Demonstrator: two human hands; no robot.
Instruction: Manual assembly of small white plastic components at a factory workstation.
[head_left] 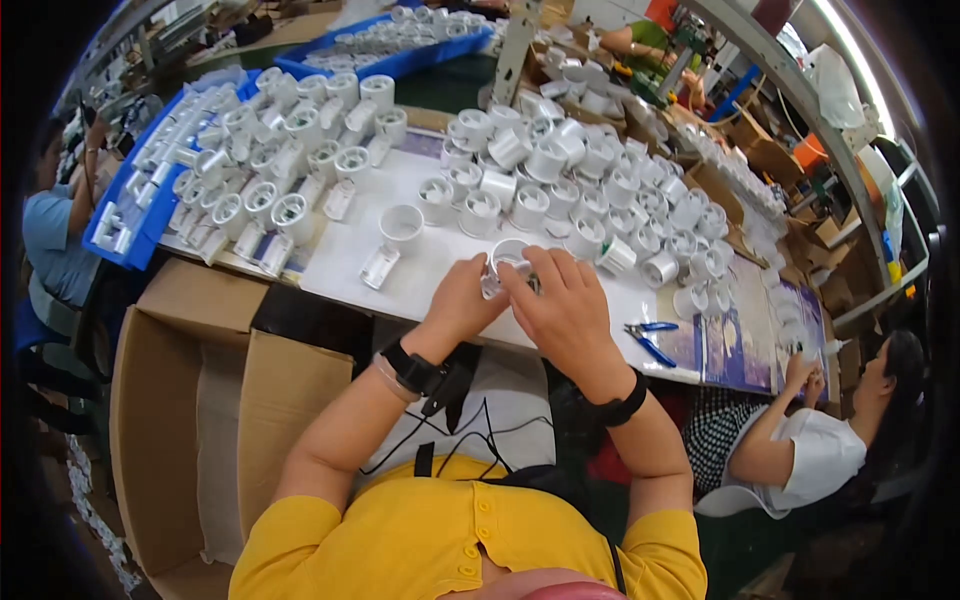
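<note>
Both my hands meet over the near edge of the white worktable [340, 270], around a white cup-shaped plastic housing [508, 252]. My left hand [468, 295] grips it from the left side. From above and the right, my right hand [565, 300] reaches over it, its fingers bent at the open rim. What the fingertips touch inside the housing is hidden. Just left of my hands stands another white housing [402, 228] with a small rectangular white part [379, 267] beside it. Blue-handled cutting pliers [652, 342] lie right of my right hand.
Many similar housings [545, 160] crowd the table's far right side. More, with small white parts, fill the left [290, 210], next to a blue tray [150, 190]. An open cardboard box [180, 400] stands at lower left. Co-workers sit at the right [800, 450] and far left [60, 220].
</note>
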